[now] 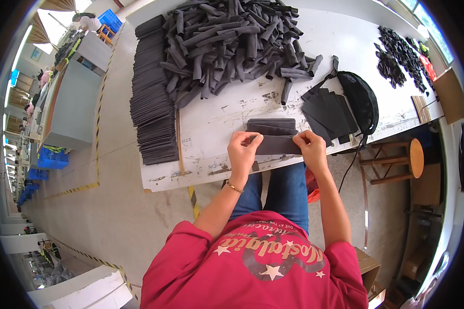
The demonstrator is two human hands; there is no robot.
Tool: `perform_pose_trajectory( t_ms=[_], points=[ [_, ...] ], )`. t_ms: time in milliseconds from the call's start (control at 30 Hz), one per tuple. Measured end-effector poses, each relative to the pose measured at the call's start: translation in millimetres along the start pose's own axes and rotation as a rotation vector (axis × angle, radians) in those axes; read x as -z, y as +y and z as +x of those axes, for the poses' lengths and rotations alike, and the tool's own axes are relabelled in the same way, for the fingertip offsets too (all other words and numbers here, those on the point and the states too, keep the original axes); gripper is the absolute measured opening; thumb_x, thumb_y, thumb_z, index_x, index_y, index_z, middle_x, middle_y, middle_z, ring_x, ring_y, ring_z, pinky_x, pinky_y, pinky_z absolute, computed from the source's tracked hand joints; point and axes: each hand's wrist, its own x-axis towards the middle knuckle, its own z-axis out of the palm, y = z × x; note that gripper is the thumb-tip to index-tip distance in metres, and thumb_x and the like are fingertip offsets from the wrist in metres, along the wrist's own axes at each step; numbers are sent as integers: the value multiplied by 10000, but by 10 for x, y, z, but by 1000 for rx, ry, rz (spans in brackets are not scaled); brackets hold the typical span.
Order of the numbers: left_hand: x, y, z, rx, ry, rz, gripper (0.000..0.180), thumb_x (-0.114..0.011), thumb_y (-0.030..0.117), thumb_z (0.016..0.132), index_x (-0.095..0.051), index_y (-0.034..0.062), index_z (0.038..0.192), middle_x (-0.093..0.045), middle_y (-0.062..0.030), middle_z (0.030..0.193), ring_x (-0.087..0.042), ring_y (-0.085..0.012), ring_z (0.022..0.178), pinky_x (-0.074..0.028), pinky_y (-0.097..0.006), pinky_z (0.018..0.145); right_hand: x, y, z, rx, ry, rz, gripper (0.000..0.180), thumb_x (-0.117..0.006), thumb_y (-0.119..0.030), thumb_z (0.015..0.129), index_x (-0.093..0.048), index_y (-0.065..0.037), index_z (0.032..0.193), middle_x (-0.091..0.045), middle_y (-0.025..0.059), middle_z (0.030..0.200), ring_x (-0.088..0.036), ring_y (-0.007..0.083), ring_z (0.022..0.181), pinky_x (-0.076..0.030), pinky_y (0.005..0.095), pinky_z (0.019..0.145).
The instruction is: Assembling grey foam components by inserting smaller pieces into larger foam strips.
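Observation:
My left hand [244,153] and my right hand [311,148] pinch the two ends of a dark grey fabric strip [278,145], held flat at the table's near edge. Just beyond it lies a small stack of similar folded strips [271,125], partly covered by the held one. Right of that, several flat dark pieces [327,112] lie fanned out beside a black mesh-like rounded object [359,98] with a strap and a cord. A big heap of rolled dark fabric tubes [232,41] fills the far side. A long row of tightly stacked strips [152,98] runs along the left.
The white worktable [221,116] has a worn surface. Small dark pieces [392,67] lie scattered at its far right, near a cardboard box [450,95]. A wooden stool [397,160] stands at the right. Blue crates [52,158] and another person [89,23] are across the aisle.

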Motion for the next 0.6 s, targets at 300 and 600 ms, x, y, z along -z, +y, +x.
perform_pose_trajectory(
  t_ms=[300, 600],
  points=[
    [-515, -192, 1329, -6, -153, -4, 257, -697, 259, 881, -685, 2, 876, -691, -106, 742, -655, -201, 673, -496, -301, 644, 254, 530, 375, 275, 281, -418, 132, -671, -116, 848, -641, -32, 945, -610, 126, 899, -597, 319, 839, -490, 415, 732],
    [-1623, -294, 1628, -342, -450, 753, 383, -814, 295, 716, -637, 17, 911, -685, -154, 890, -676, -322, 837, -536, -410, 753, 328, 885, 1033, 431, 112, -1043, 272, -647, -211, 847, -631, -12, 1032, -584, 113, 1033, -551, 274, 995, -474, 380, 836]
  ],
)
